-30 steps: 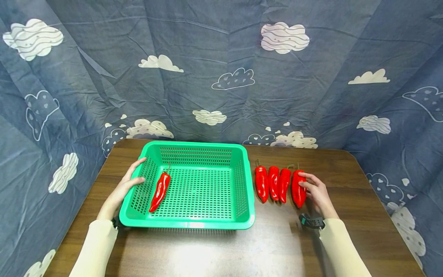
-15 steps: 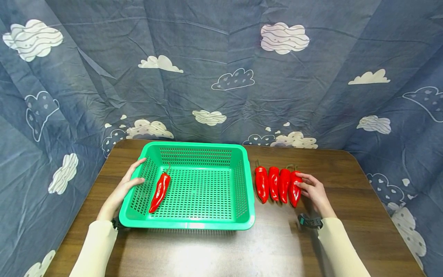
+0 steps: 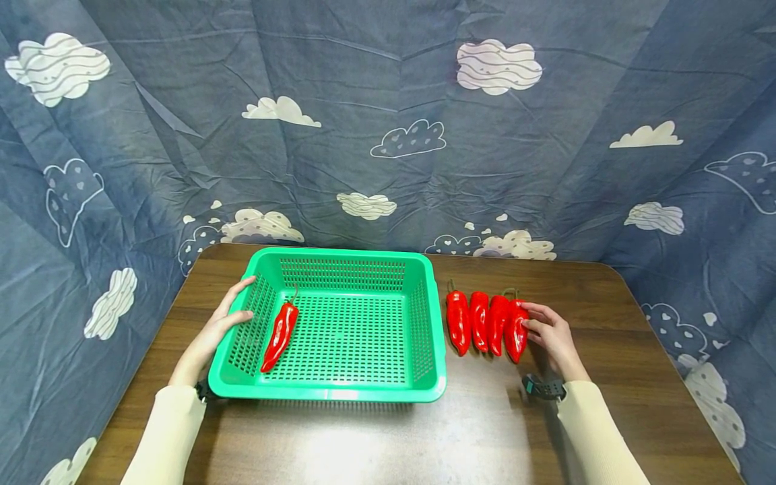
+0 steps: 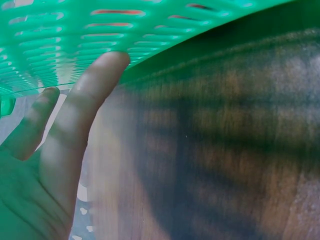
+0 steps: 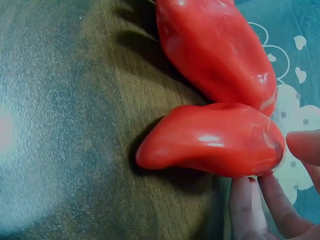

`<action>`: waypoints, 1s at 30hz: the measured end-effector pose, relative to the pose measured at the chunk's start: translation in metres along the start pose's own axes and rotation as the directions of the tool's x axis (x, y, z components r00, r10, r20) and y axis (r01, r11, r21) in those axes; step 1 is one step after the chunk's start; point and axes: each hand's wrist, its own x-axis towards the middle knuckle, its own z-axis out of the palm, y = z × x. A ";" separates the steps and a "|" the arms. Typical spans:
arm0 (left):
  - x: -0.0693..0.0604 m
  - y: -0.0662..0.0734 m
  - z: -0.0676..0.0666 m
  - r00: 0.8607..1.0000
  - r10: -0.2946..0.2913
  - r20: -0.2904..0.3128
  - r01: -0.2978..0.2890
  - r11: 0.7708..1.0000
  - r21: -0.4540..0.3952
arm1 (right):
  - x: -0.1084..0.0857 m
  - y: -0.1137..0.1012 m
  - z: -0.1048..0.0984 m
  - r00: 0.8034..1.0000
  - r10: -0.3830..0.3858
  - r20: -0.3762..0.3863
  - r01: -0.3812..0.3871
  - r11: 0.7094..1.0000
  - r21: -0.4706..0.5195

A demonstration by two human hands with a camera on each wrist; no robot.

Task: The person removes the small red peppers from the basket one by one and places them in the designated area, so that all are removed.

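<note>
My left hand (image 3: 212,337) grips the left rim of a green plastic basket (image 3: 327,394). In the left wrist view, fingers (image 4: 95,85) lie against the slotted outer wall. One red pepper (image 3: 281,337) lies tilted inside at the left, stem towards the back. Right of the basket, several red peppers lie side by side on the table. My right hand (image 3: 554,340) touches the right side of the rightmost red pepper (image 3: 516,331) with its fingertips. In the right wrist view that pepper (image 5: 215,142) lies against its neighbour (image 5: 215,50), and a finger (image 5: 305,145) sits just off its top end.
The brown wooden table (image 3: 606,337) has rounded back corners. A dark blue curtain (image 3: 388,188) with cloud prints hangs right behind its back edge. Two other red peppers (image 3: 459,322) lie between the basket's right wall and the pair near my right hand.
The rightmost pepper has slid left with my right hand and closed the gap to its neighbour. It has barely moved over the last half second. My left hand and the basket stay put.
</note>
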 end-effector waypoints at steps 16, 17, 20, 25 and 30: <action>-0.001 -0.001 -0.001 1.000 -0.010 0.008 0.011 1.000 -0.027 | -0.006 -0.023 -0.002 0.998 -0.054 -0.018 0.056 0.986 0.156; -0.002 -0.001 -0.001 1.000 -0.012 0.008 0.012 1.000 -0.028 | -0.007 -0.026 0.000 0.998 -0.060 -0.010 0.061 0.984 0.167; -0.002 -0.001 -0.001 1.000 -0.012 0.010 0.012 0.999 -0.040 | -0.008 -0.035 0.006 0.996 -0.090 0.018 0.085 0.978 0.189; -0.001 -0.001 0.000 1.000 -0.003 0.008 0.004 0.999 -0.044 | -0.009 -0.047 0.020 0.989 -0.133 0.061 0.120 0.976 0.183; 0.000 -0.001 0.000 1.000 -0.004 0.004 0.004 1.000 -0.027 | -0.010 -0.054 0.034 0.980 -0.168 0.103 0.151 0.976 0.157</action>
